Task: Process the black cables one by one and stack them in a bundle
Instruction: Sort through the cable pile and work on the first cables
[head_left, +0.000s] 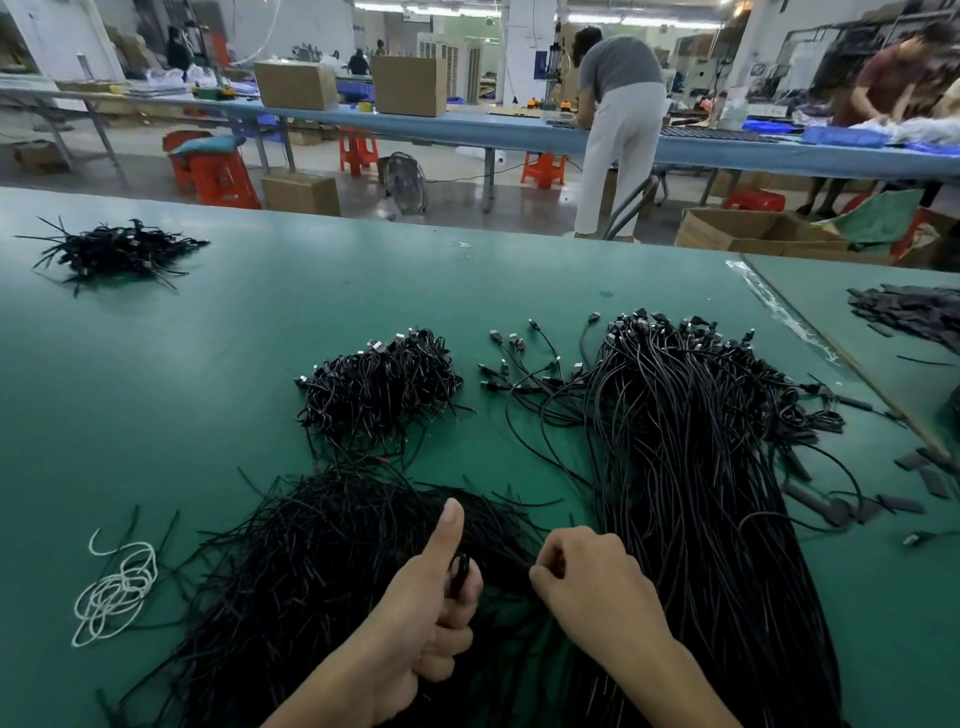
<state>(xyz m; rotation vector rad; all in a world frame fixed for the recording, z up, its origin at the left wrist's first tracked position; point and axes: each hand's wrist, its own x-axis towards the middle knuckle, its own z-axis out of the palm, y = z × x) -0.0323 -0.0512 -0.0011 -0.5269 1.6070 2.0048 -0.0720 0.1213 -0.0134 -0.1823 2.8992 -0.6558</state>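
My left hand (431, 608) holds a small coiled black cable (459, 570) in its curled fingers, thumb pointing up. Close to its right, my right hand (587, 587) pinches a thin black strand with curled fingers. Both hands hover over a wide heap of thin black ties (311, 582) at the front of the green table (208, 374). A long sheaf of straight black cables (691, 467) with plugs at the far end lies to the right. A pile of coiled cables (379, 389) sits beyond the hands.
A second small black pile (114, 252) lies at the far left. A loose white cord (117, 592) lies front left. Black flat pieces (909, 312) are scattered at the right, past a table seam. People work at a long bench (467, 127) behind.
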